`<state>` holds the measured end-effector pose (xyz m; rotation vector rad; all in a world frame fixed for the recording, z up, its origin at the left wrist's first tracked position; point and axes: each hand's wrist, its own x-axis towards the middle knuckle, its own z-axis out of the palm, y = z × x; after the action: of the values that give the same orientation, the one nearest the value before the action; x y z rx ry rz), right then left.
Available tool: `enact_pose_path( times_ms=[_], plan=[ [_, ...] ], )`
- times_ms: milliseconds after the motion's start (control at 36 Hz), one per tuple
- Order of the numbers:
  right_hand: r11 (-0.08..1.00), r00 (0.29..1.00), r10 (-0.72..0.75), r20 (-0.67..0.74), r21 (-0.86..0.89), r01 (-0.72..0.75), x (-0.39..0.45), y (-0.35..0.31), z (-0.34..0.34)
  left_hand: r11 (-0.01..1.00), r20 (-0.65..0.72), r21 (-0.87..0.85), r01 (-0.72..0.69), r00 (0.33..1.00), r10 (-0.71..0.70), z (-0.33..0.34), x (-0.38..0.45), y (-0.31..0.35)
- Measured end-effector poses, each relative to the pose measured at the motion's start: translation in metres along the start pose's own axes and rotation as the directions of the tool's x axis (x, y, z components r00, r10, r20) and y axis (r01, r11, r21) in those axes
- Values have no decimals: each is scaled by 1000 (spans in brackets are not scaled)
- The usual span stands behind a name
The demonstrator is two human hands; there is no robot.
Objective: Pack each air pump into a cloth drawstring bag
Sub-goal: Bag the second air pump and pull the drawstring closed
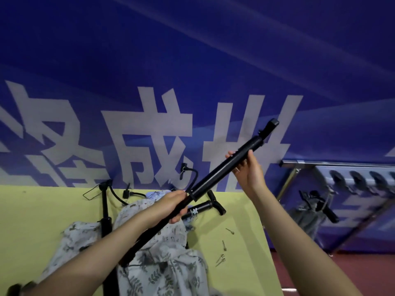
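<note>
Both bare forearms reach up from the bottom edge toward mid-frame, the left hand [175,205] curled tight around the lower shaft of a black air pump [215,176] and the right hand [249,167], higher and right of centre, wrapping its barrel.

- The held pump [222,169] has its lower rod covered where the left hand [174,205] wraps it.
- The patterned cloth bags [162,268] run off the bottom edge.
- The small needles [223,245] are too tiny to tell apart.

Long black air pump [215,176] tilted up-right in my grip; leaf-print cloth drawstring bags [162,263] heaped on yellow surface below.
</note>
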<state>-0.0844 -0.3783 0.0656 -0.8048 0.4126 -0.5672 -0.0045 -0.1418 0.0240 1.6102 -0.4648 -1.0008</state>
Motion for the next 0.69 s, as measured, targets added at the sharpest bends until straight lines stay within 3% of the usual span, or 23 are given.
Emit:
enact_pose_path(
  times_ms=[194,306,444,583,694],
  plan=[
    [997,997,-51,-66,-70,46,-9,-14,15,990,-57,90,-109,992,114,7,-16,-1],
    [999,992,10,-127,-52,-16,-14,-9,28,974,-112,170,-149,979,169,13,-28,1],
    [951,949,229,-218,259,-169,-11,0,31,953,-105,275,-127,981,161,8,-37,4],
    [915,920,275,-279,370,-161,-14,24,25,862,-140,506,-36,982,123,-15,-48,4],
    [889,905,296,-307,436,-143,-18,37,16,776,-147,629,-57,971,191,-39,-61,-2]
  ],
)
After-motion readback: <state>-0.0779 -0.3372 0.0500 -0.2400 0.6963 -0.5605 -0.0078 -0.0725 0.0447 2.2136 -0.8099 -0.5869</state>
